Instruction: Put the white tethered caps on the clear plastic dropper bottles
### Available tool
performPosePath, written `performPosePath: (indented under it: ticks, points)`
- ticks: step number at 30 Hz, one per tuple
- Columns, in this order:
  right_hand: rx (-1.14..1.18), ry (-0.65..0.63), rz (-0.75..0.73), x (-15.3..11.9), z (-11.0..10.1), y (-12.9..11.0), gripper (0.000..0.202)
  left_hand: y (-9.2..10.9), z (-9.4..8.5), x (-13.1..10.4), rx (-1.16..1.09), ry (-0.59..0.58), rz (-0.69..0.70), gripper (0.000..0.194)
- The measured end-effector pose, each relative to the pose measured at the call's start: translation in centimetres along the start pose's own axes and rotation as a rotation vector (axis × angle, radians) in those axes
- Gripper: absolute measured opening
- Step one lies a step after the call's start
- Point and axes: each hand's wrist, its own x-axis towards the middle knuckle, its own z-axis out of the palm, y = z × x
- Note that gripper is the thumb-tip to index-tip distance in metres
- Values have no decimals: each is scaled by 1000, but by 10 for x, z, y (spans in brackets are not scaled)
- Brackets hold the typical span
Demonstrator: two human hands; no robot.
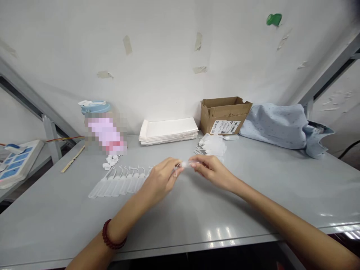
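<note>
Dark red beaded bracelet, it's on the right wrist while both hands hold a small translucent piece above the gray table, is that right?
Not quite: the head view shows the bracelet on the left wrist, not the right. The left hand and right hand do hold the small translucent piece above the gray table.

Row of tubes (118,185) on counter (180,225), left of the left hand (159,176); caps (111,161) just behind row, stick (72,159) farther left. Held tube (186,164) between left hand and right hand (212,171). Pile of tubes (213,144) behind right hand, in front of box (225,115). Stack of envelopes (169,130) at back, left of box, before wall (163,90). Cloth (275,125) right of box, also at back. Machine (30,167) beyond counter's left edge.
</note>
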Motion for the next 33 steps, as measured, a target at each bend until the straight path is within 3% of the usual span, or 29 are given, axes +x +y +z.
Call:
performPosePath:
  ticks: [3,4,7,13,17,24,28,33]
  points:
    - [-503,293,-120,5,-18,11,27,-7,-10,3,2,121,-171,33]
    - [-683,328,-104,7,-25,15,27,-10,-14,4,21,153,-230,35]
    - [-852,310,-37,9,-41,23,25,-20,-26,6,106,237,-312,36]
    - [-1030,158,58,2,-40,12,22,-49,-49,7,214,317,-502,38]
    - [-1129,89,111,0,-39,8,21,-72,-73,4,310,242,-731,30]
    - [-1214,41,146,0,-41,8,21,-98,-110,-14,427,169,-896,22]
    - [-1231,60,127,0,-41,10,22,-109,-119,-25,495,123,-943,15]
    - [-1203,144,77,-1,-38,12,25,-114,-118,-29,487,69,-941,16]
